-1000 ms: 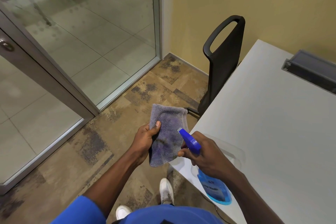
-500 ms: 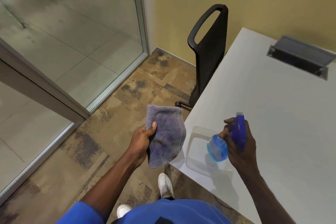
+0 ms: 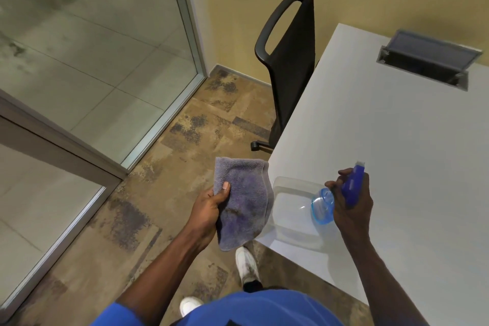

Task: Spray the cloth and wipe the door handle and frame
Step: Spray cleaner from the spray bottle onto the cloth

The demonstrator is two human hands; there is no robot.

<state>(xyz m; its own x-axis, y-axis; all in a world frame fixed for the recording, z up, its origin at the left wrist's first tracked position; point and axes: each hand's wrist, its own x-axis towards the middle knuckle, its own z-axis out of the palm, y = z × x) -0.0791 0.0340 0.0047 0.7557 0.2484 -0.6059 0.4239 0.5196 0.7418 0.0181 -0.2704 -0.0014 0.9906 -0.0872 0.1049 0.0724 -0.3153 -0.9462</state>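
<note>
While both hands were occupied, the scene stood thus:
Left hand (image 3: pixel 209 209): clenched on the folded grey-purple microfibre cloth (image 3: pixel 244 201), thumb pressed on its upper left part; the cloth hung over the mottled brown floor (image 3: pixel 169 140), just beside the worktop's corner.
Right hand (image 3: pixel 350 202): grasped the blue translucent spray bottle (image 3: pixel 338 197), tilted, its dark blue head at 12 o'clock and its base at 8 o'clock, above the clear plastic tub (image 3: pixel 293 209).
Tub: sat on the white worktop (image 3: pixel 383 140) at its near corner.
Black chair (image 3: pixel 291 61): at 12 o'clock from the cloth, beside the worktop.
Glass door panel with grey metal frame (image 3: pixel 190 24): at 10 o'clock, well apart from both hands.
</note>
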